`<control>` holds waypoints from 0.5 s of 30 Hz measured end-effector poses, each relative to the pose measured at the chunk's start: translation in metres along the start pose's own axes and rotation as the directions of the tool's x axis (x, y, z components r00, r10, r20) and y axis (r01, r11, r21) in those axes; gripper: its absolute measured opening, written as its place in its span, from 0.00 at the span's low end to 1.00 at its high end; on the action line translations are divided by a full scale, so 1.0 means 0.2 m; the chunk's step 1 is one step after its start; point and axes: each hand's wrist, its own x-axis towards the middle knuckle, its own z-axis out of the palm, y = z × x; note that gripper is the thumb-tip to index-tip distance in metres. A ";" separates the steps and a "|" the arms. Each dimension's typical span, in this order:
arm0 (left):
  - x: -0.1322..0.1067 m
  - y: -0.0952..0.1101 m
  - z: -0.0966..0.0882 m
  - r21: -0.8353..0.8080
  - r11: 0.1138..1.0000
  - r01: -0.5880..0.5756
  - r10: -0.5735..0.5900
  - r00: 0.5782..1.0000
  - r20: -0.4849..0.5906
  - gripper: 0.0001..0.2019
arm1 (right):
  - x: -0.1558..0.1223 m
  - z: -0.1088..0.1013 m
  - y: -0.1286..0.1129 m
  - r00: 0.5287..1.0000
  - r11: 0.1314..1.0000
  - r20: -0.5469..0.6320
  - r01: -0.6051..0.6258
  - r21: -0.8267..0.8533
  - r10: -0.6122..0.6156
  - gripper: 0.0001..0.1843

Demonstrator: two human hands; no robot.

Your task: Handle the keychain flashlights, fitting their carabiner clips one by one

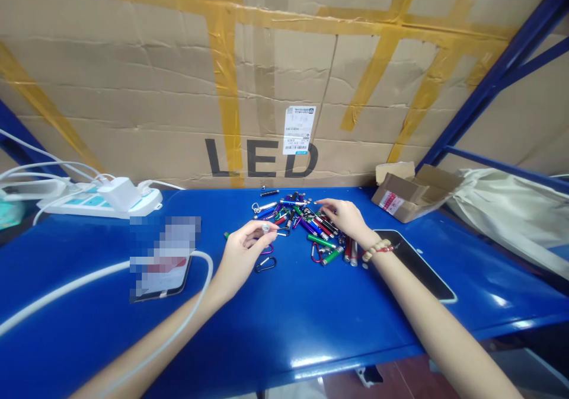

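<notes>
White, rounded plastic cable (209, 268) is crossing the bare left forearm (217, 292); a snag there could jerk free the small, silvery, cylindrical piece (265, 227) that the left hand (242, 248) is pinching above the glossy blue tabletop (288, 316). Its visible end is seemingly facing the camera, its long axis mostly hidden. Over multicoloured metal tubes (306, 226), the right hand (344, 218) is curling, its grip unclear.

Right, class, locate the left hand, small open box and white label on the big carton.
Left hand (240, 249): head view, back of the hand.
Small open box (411, 205): head view, front wall.
White label (299, 130): head view, printed middle.
</notes>
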 end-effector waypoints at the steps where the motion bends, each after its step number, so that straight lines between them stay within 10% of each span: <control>1: 0.00 0.00 0.00 0.006 1.000 -0.008 0.008 1.000 0.000 0.09 | 0.00 -0.01 0.01 1.000 1.000 -0.005 -0.017 -0.013 0.017 0.14; 9: -0.01 0.00 0.01 0.015 1.000 -0.003 0.003 1.000 0.015 0.09 | -0.02 -0.04 0.02 0.993 0.991 -0.027 -0.119 -0.056 0.117 0.13; 15: -0.02 0.02 0.01 0.020 1.000 0.019 -0.020 1.000 0.017 0.11 | 0.01 0.06 0.03 0.998 0.998 -0.041 0.036 -0.056 -0.038 0.19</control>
